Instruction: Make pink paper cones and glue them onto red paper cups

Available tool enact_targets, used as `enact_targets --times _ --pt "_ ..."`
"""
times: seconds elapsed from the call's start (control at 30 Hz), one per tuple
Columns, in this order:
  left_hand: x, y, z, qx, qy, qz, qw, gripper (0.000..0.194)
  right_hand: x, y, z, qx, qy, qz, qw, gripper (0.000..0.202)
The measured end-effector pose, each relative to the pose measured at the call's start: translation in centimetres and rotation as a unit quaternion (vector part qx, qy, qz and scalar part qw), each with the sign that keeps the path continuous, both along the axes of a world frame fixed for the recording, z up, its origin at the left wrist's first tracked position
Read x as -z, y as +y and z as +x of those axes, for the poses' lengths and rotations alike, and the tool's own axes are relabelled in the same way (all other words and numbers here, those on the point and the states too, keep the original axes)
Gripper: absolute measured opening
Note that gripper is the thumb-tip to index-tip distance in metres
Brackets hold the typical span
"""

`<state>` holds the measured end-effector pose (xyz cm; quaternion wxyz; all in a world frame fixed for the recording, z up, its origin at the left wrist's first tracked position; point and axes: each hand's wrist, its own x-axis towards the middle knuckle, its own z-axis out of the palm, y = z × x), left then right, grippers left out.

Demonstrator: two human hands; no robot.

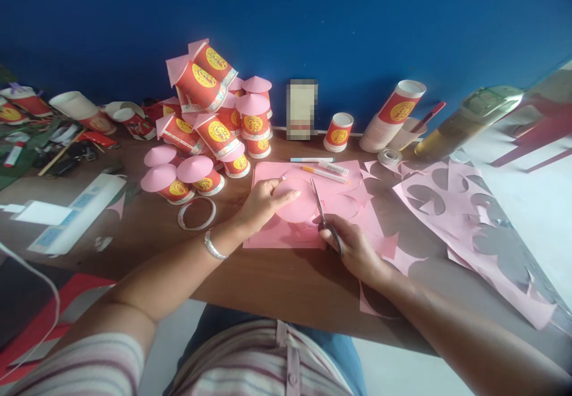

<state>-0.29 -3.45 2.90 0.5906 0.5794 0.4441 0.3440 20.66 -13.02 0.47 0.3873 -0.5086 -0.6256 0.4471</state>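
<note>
Between the thumb and fingers of my left hand (263, 201) is a pink paper circle (295, 207), held above a stack of pink paper sheets (263, 237). My right hand (351, 242) grips the dark handles of a pair of scissors (320, 200). The blades point away from me, close to the circle's right edge; whether they touch it I cannot make out. Curved pink offcuts (395, 253) lie beside and under my right wrist. An orange marker (325, 174) and a blue marker (311, 159) rest at the far side of the sheets.
Red paper cups with pink cone tops (254, 123) are piled at the back left. A tape roll (196, 213) lies before them. Further left is a power strip (77, 214). A cup stack (393, 113) leans at the back right, near a large cut-out pink sheet (469, 241).
</note>
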Motion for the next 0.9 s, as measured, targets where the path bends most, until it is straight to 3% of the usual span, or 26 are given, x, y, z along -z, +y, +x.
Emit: enact_targets --times 0.9 --pt "-0.3 0.35 -0.42 -0.017 0.015 0.028 0.999 0.035 -0.21 -0.14 -0.12 -0.012 0.05 -0.019 0.998 0.057"
